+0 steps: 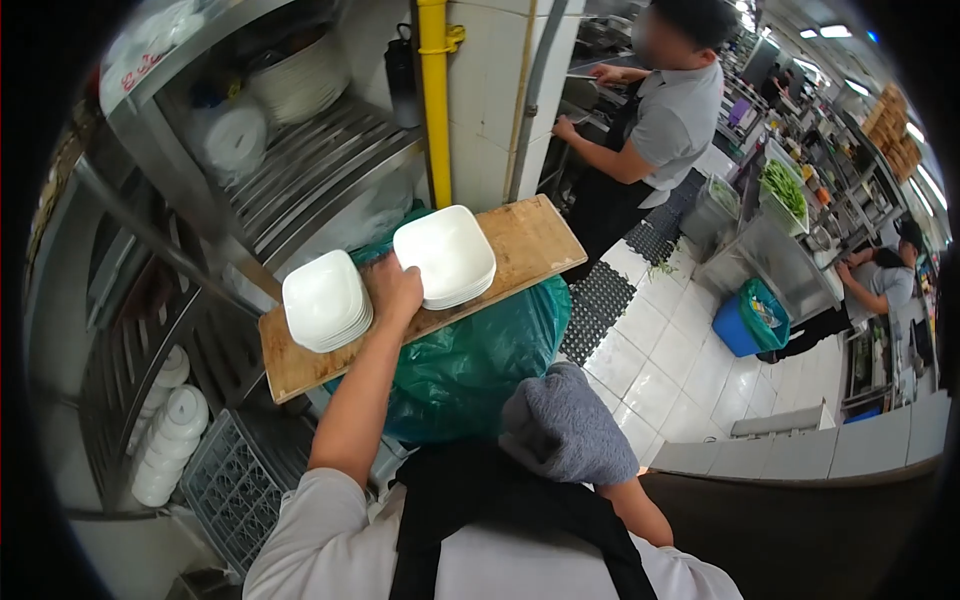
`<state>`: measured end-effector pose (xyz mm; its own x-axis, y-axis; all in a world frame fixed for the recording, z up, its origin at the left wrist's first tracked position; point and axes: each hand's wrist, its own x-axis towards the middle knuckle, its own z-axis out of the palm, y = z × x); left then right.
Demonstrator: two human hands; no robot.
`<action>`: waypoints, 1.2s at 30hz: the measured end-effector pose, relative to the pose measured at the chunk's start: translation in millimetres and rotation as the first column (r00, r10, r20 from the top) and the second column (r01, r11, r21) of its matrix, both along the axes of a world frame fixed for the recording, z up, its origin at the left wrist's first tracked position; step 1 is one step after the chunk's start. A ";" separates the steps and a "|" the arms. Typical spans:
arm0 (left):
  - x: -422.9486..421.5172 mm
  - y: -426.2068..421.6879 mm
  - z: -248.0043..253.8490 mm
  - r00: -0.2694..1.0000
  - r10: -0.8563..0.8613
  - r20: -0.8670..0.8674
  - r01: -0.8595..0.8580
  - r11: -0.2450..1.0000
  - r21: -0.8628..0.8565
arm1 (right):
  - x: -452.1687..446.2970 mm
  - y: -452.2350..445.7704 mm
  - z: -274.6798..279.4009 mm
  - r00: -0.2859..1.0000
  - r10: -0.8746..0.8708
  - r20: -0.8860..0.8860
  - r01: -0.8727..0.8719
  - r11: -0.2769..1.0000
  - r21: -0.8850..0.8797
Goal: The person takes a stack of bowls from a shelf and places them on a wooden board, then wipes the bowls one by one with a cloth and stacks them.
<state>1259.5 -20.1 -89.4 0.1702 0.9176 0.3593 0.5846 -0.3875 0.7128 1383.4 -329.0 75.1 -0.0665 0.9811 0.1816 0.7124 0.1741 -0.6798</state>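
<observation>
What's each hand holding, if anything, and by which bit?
The left hand touches the left side of the right-hand bowl stack; a firm grip can't be confirmed. A grey towel covers the right hand, hiding any hold.

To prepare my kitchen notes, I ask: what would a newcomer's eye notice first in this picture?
Probably the two stacks of white bowls on a wooden board, left of centre, with the left hand between them. Next, the grey towel covering the right hand, below the centre. The bright yellow pipe at the top may also stand out.
</observation>
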 end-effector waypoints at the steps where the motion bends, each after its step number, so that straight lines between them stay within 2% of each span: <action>1: 1.9 4.7 -5.2 0.999 0.014 -0.041 -0.014 1.000 0.003 | 0.7 1.6 -2.9 0.999 0.034 0.010 -0.034 0.999 0.021; 2: 0.3 9.8 -10.4 0.996 0.034 -0.087 -0.033 0.999 0.006 | 2.7 3.5 -7.1 0.997 0.073 0.016 -0.074 0.996 0.043; 4: 0.0 8.5 -6.5 0.994 0.043 -0.101 -0.056 0.991 -0.125 | -1.1 9.7 -6.1 0.991 0.130 0.017 -0.130 0.990 0.056; 5: -0.5 -1.1 -10.5 0.991 0.112 -0.073 -0.110 0.993 0.035 | -5.4 11.8 3.6 0.990 0.139 0.017 -0.139 0.989 0.048; 6: -6.0 -18.4 16.3 0.999 0.054 0.005 -0.054 0.998 0.012 | -7.6 14.1 10.2 0.990 0.141 0.018 -0.142 0.989 0.041; 8: -25.2 -53.2 70.8 0.929 -0.134 0.344 0.150 0.988 -0.021 | -5.7 13.9 16.1 0.991 0.112 0.079 -0.121 0.985 0.121; 10: -63.5 -54.8 87.4 0.956 -0.272 0.110 0.269 0.962 0.045 | -4.6 8.3 25.0 0.992 0.018 0.125 -0.040 0.983 0.180; 11: -86.0 -52.4 93.4 0.942 -0.335 -0.012 0.335 0.940 0.067 | -0.2 4.7 21.4 0.997 0.001 0.079 -0.015 0.985 0.174; 13: -123.2 -52.7 103.1 0.936 -0.220 -0.275 0.270 0.950 0.159 | 7.8 0.5 21.2 0.993 -0.041 0.114 0.017 0.980 0.198; 15: -161.7 -41.8 93.0 0.858 -0.260 -0.443 0.346 0.930 0.124 | 6.8 -1.9 26.2 0.982 -0.107 0.155 0.077 0.979 0.188; 18: -185.3 -46.0 92.8 0.698 -0.260 -0.668 0.350 0.937 0.001 | 10.4 6.2 33.7 0.988 -0.005 0.153 0.001 1.000 0.029; 22: -191.0 -48.9 86.0 0.667 -0.227 -0.710 0.353 0.935 0.033 | 1.8 16.8 15.0 0.985 0.036 0.170 -0.060 0.988 0.139; 24: -191.5 -49.5 92.8 0.634 -0.249 -0.732 0.373 0.928 0.007 | -2.2 23.8 13.8 0.982 0.140 0.130 -0.161 0.973 0.168; 30: -186.9 -55.1 114.2 0.644 -0.284 -0.710 0.323 0.943 -0.084 | -7.2 26.9 15.6 0.966 0.229 0.122 -0.238 0.969 0.065; 36: -187.2 -41.3 85.4 0.581 -0.304 -0.755 0.377 0.923 -0.081 | -12.3 24.5 20.0 0.967 0.192 0.169 -0.217 0.965 0.144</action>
<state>1072.2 -61.4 -4.0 0.7042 0.7094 0.0313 0.7075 -0.7047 0.0544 1371.1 -304.5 95.1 -0.3019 0.9025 0.3072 0.7427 0.4246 -0.5178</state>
